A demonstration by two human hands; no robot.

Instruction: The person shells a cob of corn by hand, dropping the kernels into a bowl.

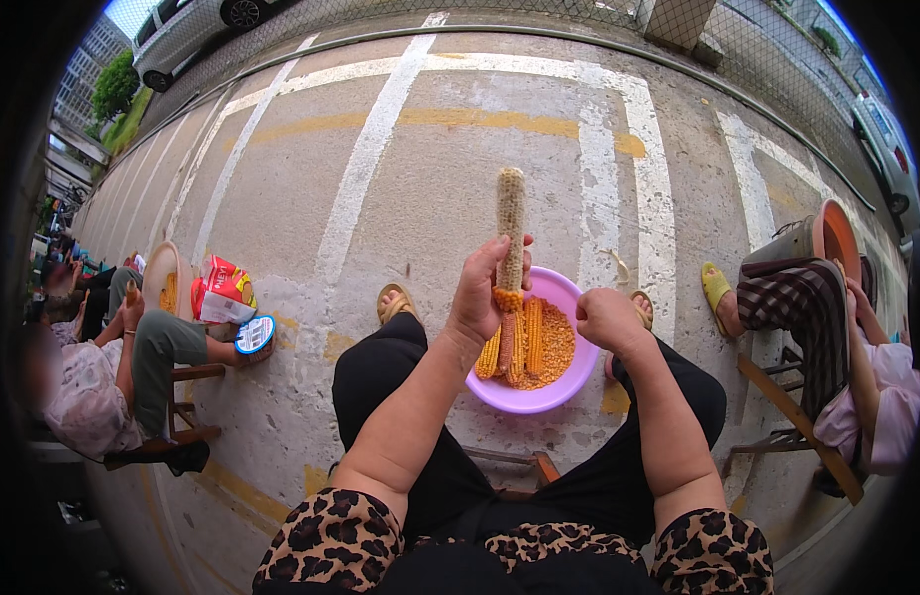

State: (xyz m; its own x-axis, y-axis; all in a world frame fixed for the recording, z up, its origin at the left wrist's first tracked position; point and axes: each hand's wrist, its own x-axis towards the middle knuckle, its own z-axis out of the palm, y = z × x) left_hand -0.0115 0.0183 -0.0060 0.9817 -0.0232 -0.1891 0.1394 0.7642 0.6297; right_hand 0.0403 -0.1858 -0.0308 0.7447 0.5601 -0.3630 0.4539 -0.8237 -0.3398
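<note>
My left hand point(481, 291) is closed around a mostly stripped corn cob point(511, 216), held upright, with orange kernels left only round its lower end. To its right, my right hand point(607, 318) is curled into a fist over the right rim of a pink plastic basin point(521, 402); whether something small is inside the fist cannot be seen. Loose corn kernels point(558, 346) cover the basin's bottom. Several ears of corn point(533, 336) lie on them at the left, side by side, one reddish and partly hidden beneath the held cob.
A seated person point(96, 387) at the left has a basin point(165, 275) with corn; a red and white bag point(223, 291) stands beside it. Another seated person point(869, 394) is at the right by an orange basin point(838, 230). A chain-link fence point(564, 16) crosses the far side.
</note>
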